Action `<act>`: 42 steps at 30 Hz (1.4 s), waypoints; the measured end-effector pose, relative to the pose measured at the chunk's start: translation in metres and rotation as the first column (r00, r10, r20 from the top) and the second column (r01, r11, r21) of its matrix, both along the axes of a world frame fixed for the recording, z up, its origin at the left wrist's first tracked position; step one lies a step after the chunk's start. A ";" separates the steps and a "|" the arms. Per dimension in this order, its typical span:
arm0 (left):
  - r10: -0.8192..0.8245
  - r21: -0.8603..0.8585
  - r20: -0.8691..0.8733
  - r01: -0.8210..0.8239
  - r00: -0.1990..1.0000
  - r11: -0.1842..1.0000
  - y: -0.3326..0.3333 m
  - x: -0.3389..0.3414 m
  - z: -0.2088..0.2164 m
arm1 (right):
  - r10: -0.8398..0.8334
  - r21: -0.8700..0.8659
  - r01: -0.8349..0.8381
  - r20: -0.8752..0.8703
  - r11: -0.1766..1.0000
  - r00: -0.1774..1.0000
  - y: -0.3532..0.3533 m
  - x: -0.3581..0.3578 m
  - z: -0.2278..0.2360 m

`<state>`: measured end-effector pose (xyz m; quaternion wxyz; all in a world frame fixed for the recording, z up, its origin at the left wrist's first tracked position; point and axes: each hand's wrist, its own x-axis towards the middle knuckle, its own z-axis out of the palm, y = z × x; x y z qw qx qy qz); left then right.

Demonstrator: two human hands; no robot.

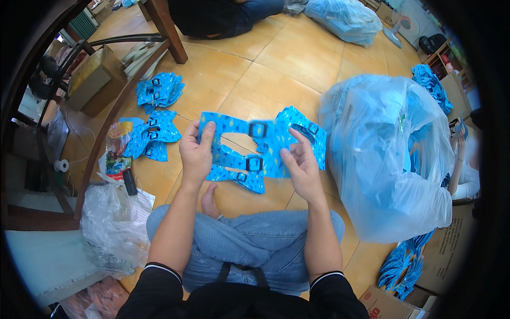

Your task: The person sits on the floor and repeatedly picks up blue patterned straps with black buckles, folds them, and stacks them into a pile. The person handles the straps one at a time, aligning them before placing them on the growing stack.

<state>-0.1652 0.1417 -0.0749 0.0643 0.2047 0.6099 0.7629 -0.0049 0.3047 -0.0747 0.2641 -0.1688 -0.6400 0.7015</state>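
Between both hands (195, 154) (305, 169), a blue piece (273, 148) stretches crosswise.

- From my remote seat, I see a tan tiled floor (297, 48).
- At left I make out one stack of blue patterned pieces (164, 87) (black buckles showing), with a second stack (169, 123) near it.
- At right, a bulging translucent bag (366, 165).

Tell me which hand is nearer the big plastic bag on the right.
Right: the right hand is left of the bag, the left hand farther left.
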 end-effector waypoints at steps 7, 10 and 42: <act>-0.075 -0.051 0.162 0.084 0.984 0.995 -0.007 -0.007 0.009 | -0.012 -0.336 0.047 0.106 0.941 0.994 0.018 0.007 0.010; -0.204 0.004 0.085 0.205 0.975 0.979 -0.006 -0.001 0.014 | -0.012 -0.480 0.068 0.119 0.875 0.993 0.022 0.006 0.010; 0.104 -0.017 -0.221 -0.111 0.970 0.994 -0.007 0.001 0.009 | -0.355 0.498 0.282 0.056 0.820 0.933 0.012 -0.001 -0.006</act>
